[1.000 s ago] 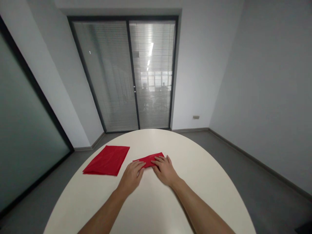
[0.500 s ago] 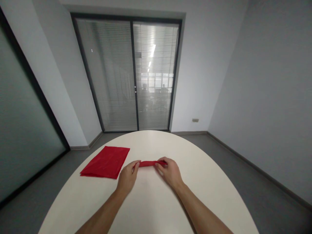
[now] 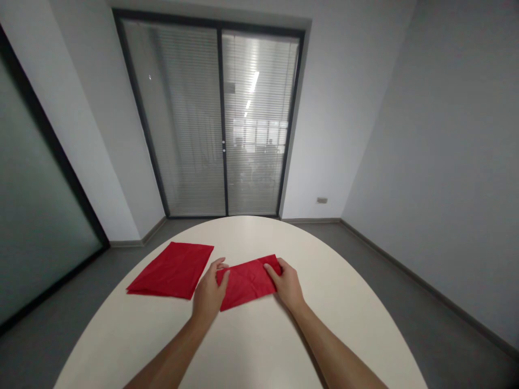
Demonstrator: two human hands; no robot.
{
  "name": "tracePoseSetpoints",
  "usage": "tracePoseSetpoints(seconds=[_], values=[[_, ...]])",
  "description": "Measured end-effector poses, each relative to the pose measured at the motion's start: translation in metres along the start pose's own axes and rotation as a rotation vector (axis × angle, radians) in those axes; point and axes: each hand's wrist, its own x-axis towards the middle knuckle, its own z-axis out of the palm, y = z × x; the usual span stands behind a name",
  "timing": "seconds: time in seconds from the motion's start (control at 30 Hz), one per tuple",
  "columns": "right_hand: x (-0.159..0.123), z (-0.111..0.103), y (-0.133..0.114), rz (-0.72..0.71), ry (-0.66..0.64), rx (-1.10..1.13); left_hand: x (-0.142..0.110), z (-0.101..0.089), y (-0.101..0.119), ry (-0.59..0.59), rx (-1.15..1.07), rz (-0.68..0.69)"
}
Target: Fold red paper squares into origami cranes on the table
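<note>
A folded red cloth (image 3: pixel 248 282), a creased rectangle, is held in front of me with its broad face showing, tilted up toward the right. My right hand (image 3: pixel 287 281) pinches its right end, thumb on the face and the other fingers behind. At the left end, my left hand (image 3: pixel 210 289) has the edge between thumb and fingers, the fingertips showing past the far edge. A larger folded red cloth (image 3: pixel 172 270) lies flat to the left, close beside my left hand.
Both cloths are over a round cream table (image 3: pixel 344 324). Beyond its far edge stand glass doors with blinds (image 3: pixel 186 135). A frosted glass panel (image 3: pixel 36 200) is at the left, and a plain wall (image 3: pixel 446 162) rises at the right.
The smaller cloth has turned from edge-on, a thin strip, to showing its broad face, right end higher. Both hands have kept hold. The larger cloth lies unchanged.
</note>
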Motion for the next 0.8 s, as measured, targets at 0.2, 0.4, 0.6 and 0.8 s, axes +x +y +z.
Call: tracePoseSetpoints(seconds=[0.2, 0.4, 0.6, 0.8], values=[[-0.002, -0.003, 0.001, 0.043, 0.025, -0.266, -0.019, 0.011, 0.011, -0.224, 0.184, 0.340], [-0.008, -0.003, -0.015, -0.215, 0.080, -0.514, -0.034, 0.018, 0.008, -0.464, 0.283, 0.343], [-0.030, 0.014, -0.027, -0.261, -0.419, -0.624, -0.031, 0.015, 0.009, -0.529, 0.286, 0.376], [-0.033, 0.016, -0.026, -0.139, -0.563, -0.675, -0.033, 0.017, 0.009, -0.516, 0.359, 0.324]])
